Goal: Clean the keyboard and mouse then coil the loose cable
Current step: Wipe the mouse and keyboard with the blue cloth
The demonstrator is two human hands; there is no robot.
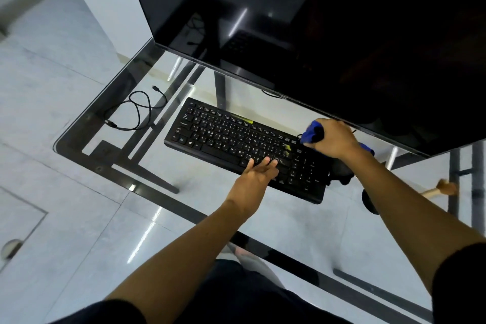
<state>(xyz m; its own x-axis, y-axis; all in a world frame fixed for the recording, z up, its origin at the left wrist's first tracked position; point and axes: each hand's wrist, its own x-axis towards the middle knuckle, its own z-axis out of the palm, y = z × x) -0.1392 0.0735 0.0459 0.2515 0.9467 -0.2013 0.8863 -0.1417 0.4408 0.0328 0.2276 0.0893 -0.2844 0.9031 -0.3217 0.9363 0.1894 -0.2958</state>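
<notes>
Mid-clean probably: right hand (334,138) grips blue cloth (308,134) beside the keyboard (223,129), left hand (256,175) flat on it, cable (111,123) left of it uncoiled.

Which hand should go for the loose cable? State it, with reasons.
Left. The left hand rests open on the keyboard, nearer the cable. The right hand grips a blue cloth at the keyboard's far end.

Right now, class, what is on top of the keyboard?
The left hand rests, fingers straight, on the keyboard; a yellow-green smear lies by its back row. Keys beneath the fingers are hidden.
</notes>
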